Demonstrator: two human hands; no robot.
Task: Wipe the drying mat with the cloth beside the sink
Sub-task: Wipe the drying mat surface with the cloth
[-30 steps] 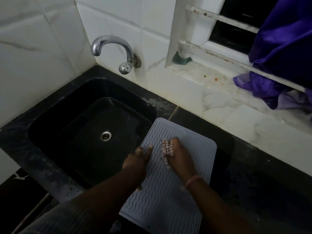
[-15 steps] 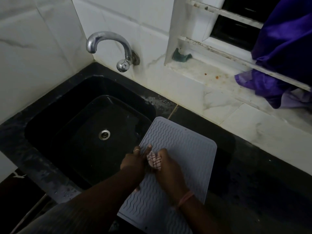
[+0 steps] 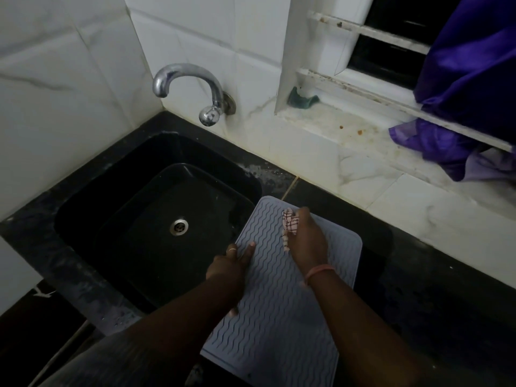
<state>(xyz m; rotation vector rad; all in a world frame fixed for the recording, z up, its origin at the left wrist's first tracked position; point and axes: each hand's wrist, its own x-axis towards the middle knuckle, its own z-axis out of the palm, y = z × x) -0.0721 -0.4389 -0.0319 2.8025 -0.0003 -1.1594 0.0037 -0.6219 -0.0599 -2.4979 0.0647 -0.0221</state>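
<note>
One hand [image 3: 305,241] presses the cloth [image 3: 289,227] onto the mat's [image 3: 279,317] far end.

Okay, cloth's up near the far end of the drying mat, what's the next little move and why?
Probably draw the right hand and the cloth back toward you along the drying mat: the near half lies uncovered, and the left hand presses the sink-side edge steady.

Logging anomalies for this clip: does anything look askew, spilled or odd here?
Yes: the grey wavy-ribbed silicone drying mat sits askew, its left edge overhanging the black sink. Orange-brown stains spot the white marble window ledge.
</note>
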